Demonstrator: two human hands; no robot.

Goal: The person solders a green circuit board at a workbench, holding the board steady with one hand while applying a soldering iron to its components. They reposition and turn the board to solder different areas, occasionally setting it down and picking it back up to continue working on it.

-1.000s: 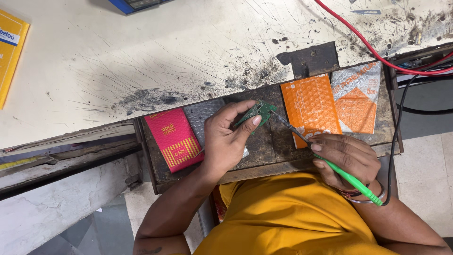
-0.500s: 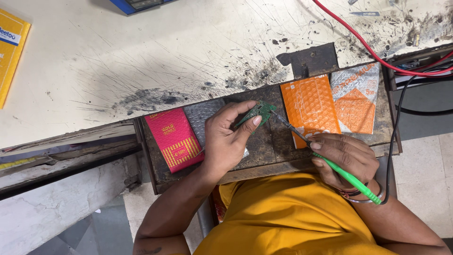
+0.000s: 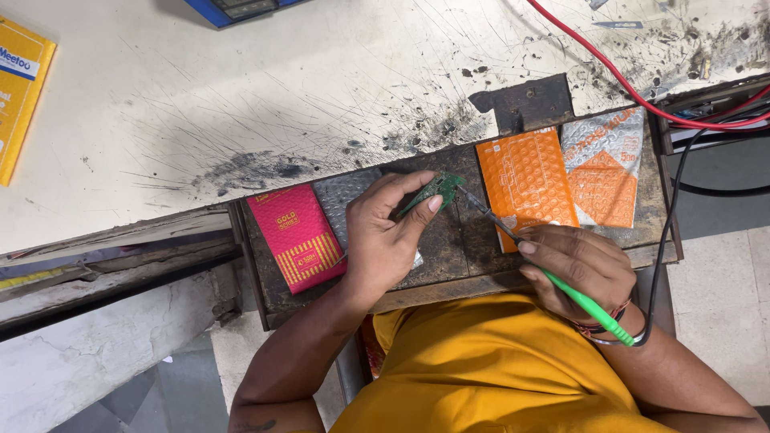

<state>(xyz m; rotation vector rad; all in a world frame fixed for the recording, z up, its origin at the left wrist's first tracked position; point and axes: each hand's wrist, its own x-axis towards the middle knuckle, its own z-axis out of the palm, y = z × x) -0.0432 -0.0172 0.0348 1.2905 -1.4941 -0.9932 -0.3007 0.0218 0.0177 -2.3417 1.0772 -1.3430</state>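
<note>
- Left hand (image 3: 385,240) closed on a small green circuit board (image 3: 439,188), thumb and forefinger pinching its edges, board held just above the dark wooden tray (image 3: 449,248).
- Right hand (image 3: 579,266) wrapped around a green-handled soldering iron (image 3: 577,295), gripped like a pen, metal tip (image 3: 469,199) pointing left and far, touching or just beside the board's right edge; contact too small to tell.
- Black cord (image 3: 666,232) running from the iron's near end up the right side of the tray.
- Pink packet (image 3: 297,236) lying flat at the tray's left, just beside the left hand.
- Orange bubble-wrap packet (image 3: 525,180) right of the board, silver-and-orange packet (image 3: 605,164) overlapping its right side.
- Red wire (image 3: 618,80) crossing the scratched white table (image 3: 241,96) at far right.
- Yellow box (image 3: 20,96) at far left edge.
- Yellow shirt (image 3: 497,369) nearest, below the tray.
</note>
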